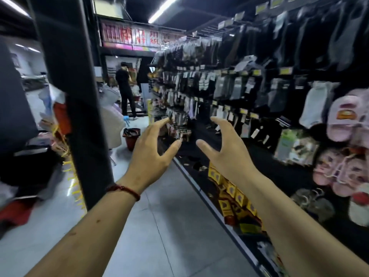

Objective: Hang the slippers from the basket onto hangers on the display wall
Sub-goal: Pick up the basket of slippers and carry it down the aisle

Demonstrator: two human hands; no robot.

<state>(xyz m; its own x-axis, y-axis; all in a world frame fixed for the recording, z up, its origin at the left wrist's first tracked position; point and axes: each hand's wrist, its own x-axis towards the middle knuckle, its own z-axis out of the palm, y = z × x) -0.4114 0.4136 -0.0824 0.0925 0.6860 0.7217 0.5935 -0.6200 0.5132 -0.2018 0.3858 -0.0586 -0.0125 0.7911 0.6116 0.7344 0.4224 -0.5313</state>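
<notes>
Two hands are held out in front of the display wall (287, 176), and nothing is held in either. The left hand (151, 156) and the right hand (223, 154) are raised side by side, with the fingers spread and lightly bent and the thumbs turned toward each other across a narrow gap. Both forearms are stretched forward, and a red string bracelet (124, 189) is worn on the left wrist.

The pink slippers (343, 118) are hung on the display wall, well apart from the right hand and on the side away from the left hand. The upper pair is seen with its long axis roughly upright, apparently toe up and heel down, though blur hides the detail. More pink slippers (339, 172) are bunched lower on the wall. Socks (235, 84) are hung in rows further along it, and yellow boxes (233, 192) are stacked at its foot.
</notes>
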